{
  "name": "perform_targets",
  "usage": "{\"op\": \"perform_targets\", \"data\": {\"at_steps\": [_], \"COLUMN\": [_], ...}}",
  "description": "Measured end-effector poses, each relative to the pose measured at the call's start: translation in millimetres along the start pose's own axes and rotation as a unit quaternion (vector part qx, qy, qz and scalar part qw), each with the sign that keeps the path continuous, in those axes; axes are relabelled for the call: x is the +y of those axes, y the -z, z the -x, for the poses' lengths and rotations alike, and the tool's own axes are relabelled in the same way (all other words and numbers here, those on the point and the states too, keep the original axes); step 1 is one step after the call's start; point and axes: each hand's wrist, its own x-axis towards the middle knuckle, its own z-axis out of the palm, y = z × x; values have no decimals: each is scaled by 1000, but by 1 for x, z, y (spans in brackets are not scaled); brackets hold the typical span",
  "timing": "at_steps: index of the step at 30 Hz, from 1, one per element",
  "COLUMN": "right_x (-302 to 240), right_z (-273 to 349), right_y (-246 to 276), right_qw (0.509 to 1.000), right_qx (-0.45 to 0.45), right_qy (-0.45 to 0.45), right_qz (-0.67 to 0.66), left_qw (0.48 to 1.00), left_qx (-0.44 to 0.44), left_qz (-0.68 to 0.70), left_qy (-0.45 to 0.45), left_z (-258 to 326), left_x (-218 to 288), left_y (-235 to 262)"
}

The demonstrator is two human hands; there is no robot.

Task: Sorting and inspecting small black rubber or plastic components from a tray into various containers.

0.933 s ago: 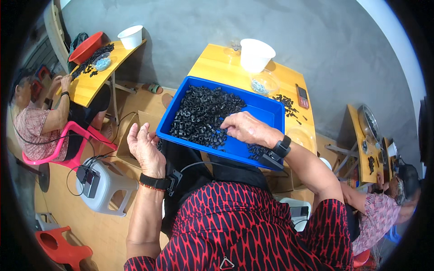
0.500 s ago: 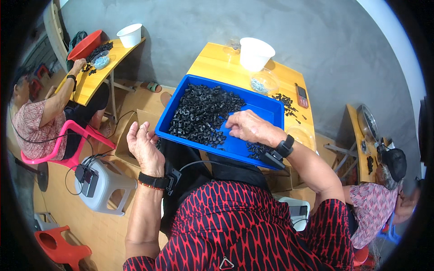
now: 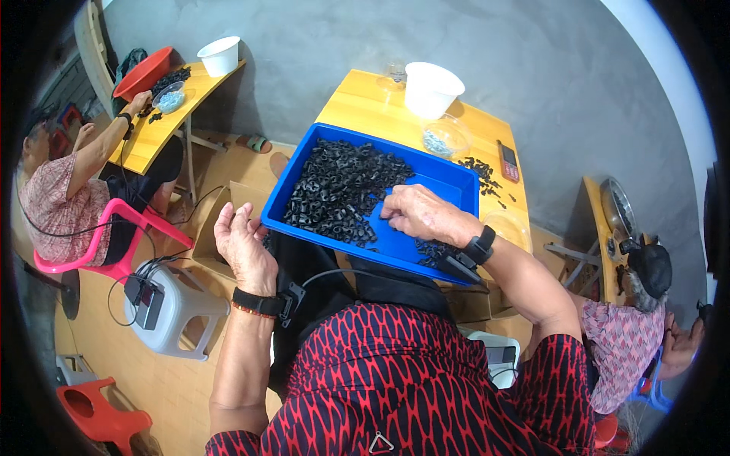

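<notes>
A blue plastic tray (image 3: 449,176) rests across my lap and the near edge of a yellow table, heaped on its left with small black plastic clips (image 3: 342,182). My right hand (image 3: 427,216) reaches into the tray, fingers bent and drawn together by the pile's right edge; its fingertips are hidden, so what they hold cannot be made out. A smaller cluster of dark pieces (image 3: 435,251) lies under that wrist. Just outside the tray's left corner, my left hand (image 3: 247,247) is palm up with loosely bent, parted fingers and nothing visible in it.
On the yellow table (image 3: 487,133) stand a white bucket (image 3: 432,90), a clear bowl of pale blue bits (image 3: 447,138), scattered black pieces and a phone (image 3: 508,162). A cardboard box (image 3: 209,235) sits below my left hand. Other people work at tables left and right.
Both my hands stay nearly in place; the right one shifts very slightly. The person at left has a second hand raised, and the person at right has turned and leaned a little.
</notes>
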Motion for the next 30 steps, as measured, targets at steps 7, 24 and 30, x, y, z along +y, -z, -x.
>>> {"op": "perform_targets", "data": {"at_steps": [7, 24, 30], "right_x": [-11, -16, -14], "right_z": [-19, -12, -3], "right_y": [-15, -9, -3], "right_qw": [992, 993, 977], "right_qx": [-15, -43, 13], "right_qy": [53, -31, -46], "right_qz": [-110, -107, -209], "left_qw": [1000, 1000, 972], "left_qx": [-5, -13, -14], "left_qz": [2, 1, -64], "left_qy": [-3, -14, -225], "left_z": [-2, -5, 7], "left_x": [0, 0, 8], "left_y": [3, 3, -9]}}
